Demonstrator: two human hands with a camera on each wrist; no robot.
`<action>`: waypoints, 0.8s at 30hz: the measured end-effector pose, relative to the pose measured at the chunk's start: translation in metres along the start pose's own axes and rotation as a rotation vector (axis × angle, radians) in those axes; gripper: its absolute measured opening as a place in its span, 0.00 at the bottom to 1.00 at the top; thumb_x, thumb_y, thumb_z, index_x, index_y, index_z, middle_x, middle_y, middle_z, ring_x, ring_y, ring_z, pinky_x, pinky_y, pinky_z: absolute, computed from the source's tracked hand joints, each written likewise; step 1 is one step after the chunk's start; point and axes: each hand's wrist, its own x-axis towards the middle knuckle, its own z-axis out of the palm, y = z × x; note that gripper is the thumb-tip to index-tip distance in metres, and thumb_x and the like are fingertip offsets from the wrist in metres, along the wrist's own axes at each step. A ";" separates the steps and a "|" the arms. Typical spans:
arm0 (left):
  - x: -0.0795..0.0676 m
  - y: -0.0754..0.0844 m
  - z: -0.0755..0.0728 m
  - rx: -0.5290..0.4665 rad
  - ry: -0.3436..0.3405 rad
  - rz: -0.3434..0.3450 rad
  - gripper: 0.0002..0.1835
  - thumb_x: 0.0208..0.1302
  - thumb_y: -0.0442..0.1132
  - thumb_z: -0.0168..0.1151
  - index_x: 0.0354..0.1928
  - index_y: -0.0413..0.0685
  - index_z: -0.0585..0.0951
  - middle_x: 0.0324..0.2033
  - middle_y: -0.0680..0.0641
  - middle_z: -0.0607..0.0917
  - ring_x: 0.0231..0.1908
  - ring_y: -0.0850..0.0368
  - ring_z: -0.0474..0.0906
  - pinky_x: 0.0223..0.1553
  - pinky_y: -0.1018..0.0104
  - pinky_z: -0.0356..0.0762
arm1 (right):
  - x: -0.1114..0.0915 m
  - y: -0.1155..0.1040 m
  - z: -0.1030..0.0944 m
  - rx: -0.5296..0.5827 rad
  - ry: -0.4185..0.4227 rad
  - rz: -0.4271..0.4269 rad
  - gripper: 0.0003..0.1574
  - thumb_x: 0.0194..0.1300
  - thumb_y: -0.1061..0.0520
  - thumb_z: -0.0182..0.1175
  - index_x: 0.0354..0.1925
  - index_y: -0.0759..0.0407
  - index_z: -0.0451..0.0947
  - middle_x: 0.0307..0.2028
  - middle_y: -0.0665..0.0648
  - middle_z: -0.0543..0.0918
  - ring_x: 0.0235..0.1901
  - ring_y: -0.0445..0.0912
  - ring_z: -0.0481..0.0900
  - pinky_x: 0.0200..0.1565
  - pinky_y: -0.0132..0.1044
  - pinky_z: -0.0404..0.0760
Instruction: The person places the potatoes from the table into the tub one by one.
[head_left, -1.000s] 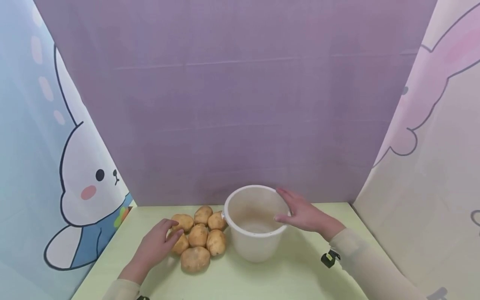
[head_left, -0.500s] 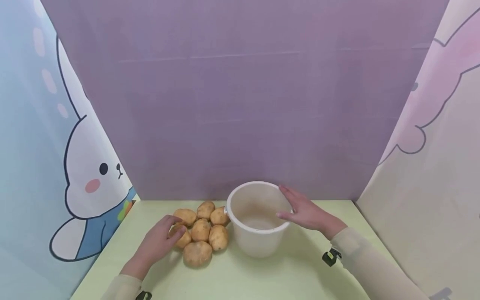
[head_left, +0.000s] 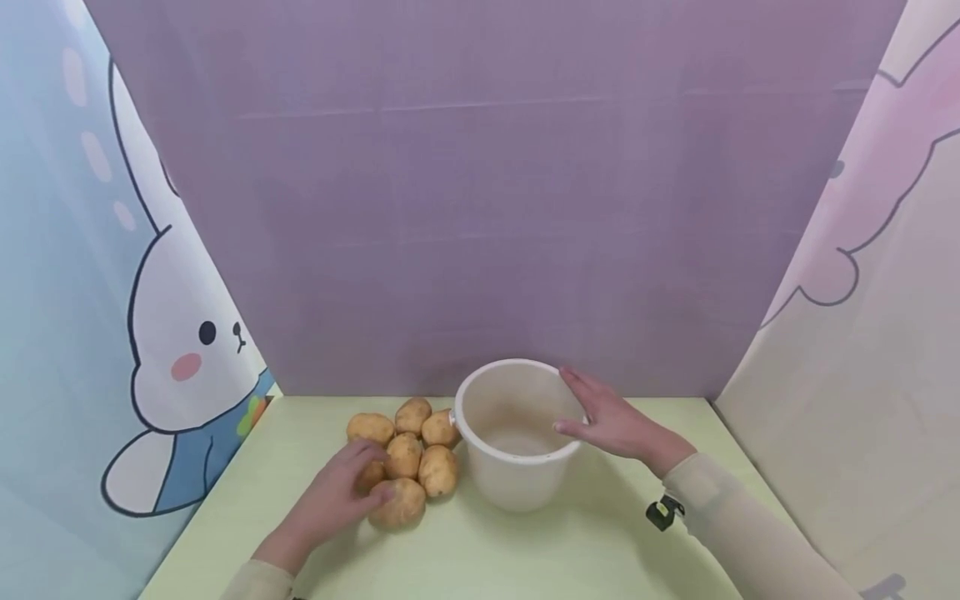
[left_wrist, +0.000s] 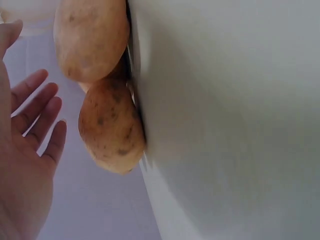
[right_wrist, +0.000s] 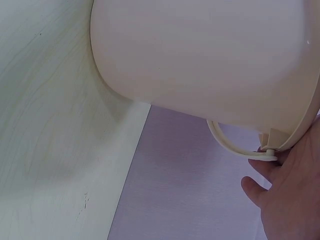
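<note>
Several brown potatoes [head_left: 438, 472] lie grouped on the table left of a white bucket [head_left: 517, 487]. Over the left side of the group is my left hand [head_left: 330, 500], its thumb overlapping the front potato [head_left: 401, 507] and its fingers partly hiding another. The left wrist view shows loosely spread fingers, apart from the nearest potato [left_wrist: 112, 127]. My right hand [head_left: 618, 423] holds the bucket's right rim, thumb over the inside. In the right wrist view, fingers of that hand [right_wrist: 295, 195] reach behind the hinge of the bucket's handle [right_wrist: 230, 145].
The pale green table [head_left: 480, 554] ends at a purple backdrop [head_left: 480, 208]. Cartoon-printed sheets flank it, with a rabbit on the left sheet [head_left: 45, 333] and a pink figure on the right sheet [head_left: 885, 358].
My left hand has moved right and nearer the front potato, its thumb now over it. The right hand stays at the bucket's rim; the head view has shifted slightly.
</note>
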 end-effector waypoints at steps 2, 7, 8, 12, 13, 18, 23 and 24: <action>-0.002 0.003 0.002 0.002 0.001 0.012 0.24 0.66 0.53 0.82 0.58 0.54 0.87 0.60 0.55 0.83 0.62 0.56 0.80 0.65 0.45 0.81 | 0.000 0.001 0.000 -0.002 0.002 0.000 0.63 0.77 0.32 0.64 0.86 0.70 0.51 0.85 0.71 0.56 0.83 0.70 0.55 0.79 0.70 0.59; -0.007 0.006 0.011 0.039 0.024 0.098 0.23 0.61 0.52 0.85 0.55 0.60 0.86 0.58 0.58 0.85 0.59 0.58 0.80 0.59 0.46 0.84 | 0.000 0.001 0.001 0.002 0.000 0.007 0.64 0.77 0.31 0.63 0.87 0.69 0.50 0.85 0.71 0.56 0.83 0.70 0.55 0.79 0.70 0.58; -0.008 0.006 0.013 0.048 0.032 0.112 0.24 0.61 0.54 0.85 0.56 0.61 0.86 0.58 0.59 0.85 0.59 0.58 0.80 0.59 0.46 0.84 | 0.000 0.000 0.001 0.003 -0.003 0.012 0.64 0.77 0.31 0.63 0.87 0.68 0.50 0.85 0.70 0.56 0.83 0.70 0.55 0.79 0.70 0.58; -0.009 -0.007 0.027 0.050 0.045 0.162 0.28 0.63 0.63 0.81 0.60 0.62 0.85 0.61 0.58 0.84 0.62 0.56 0.80 0.61 0.46 0.83 | 0.000 0.001 0.001 0.004 -0.012 0.020 0.65 0.77 0.30 0.64 0.88 0.67 0.49 0.86 0.69 0.55 0.83 0.70 0.54 0.79 0.70 0.57; -0.009 -0.006 0.027 0.050 0.042 0.160 0.29 0.63 0.64 0.81 0.60 0.63 0.85 0.61 0.59 0.84 0.62 0.56 0.80 0.62 0.46 0.83 | 0.001 0.001 0.001 0.004 -0.015 0.023 0.65 0.77 0.30 0.64 0.88 0.66 0.49 0.86 0.69 0.55 0.83 0.69 0.54 0.79 0.69 0.57; -0.009 0.013 0.019 0.059 -0.028 0.082 0.29 0.59 0.62 0.84 0.58 0.62 0.86 0.59 0.63 0.83 0.61 0.55 0.81 0.61 0.41 0.83 | 0.001 0.002 0.002 0.003 -0.014 0.023 0.65 0.76 0.30 0.64 0.88 0.67 0.49 0.86 0.69 0.55 0.84 0.69 0.54 0.79 0.69 0.57; -0.009 0.017 0.017 0.067 -0.106 0.032 0.31 0.58 0.58 0.86 0.61 0.59 0.85 0.61 0.61 0.82 0.64 0.53 0.80 0.65 0.42 0.81 | 0.001 0.001 0.001 0.007 -0.012 0.022 0.65 0.76 0.30 0.64 0.88 0.67 0.49 0.86 0.69 0.55 0.83 0.69 0.55 0.80 0.69 0.57; -0.009 0.018 0.017 0.069 -0.117 0.024 0.32 0.57 0.58 0.86 0.61 0.59 0.85 0.62 0.60 0.82 0.65 0.53 0.80 0.66 0.43 0.80 | 0.001 0.001 0.001 0.008 -0.012 0.022 0.65 0.76 0.30 0.63 0.88 0.67 0.49 0.86 0.69 0.55 0.83 0.69 0.55 0.80 0.69 0.57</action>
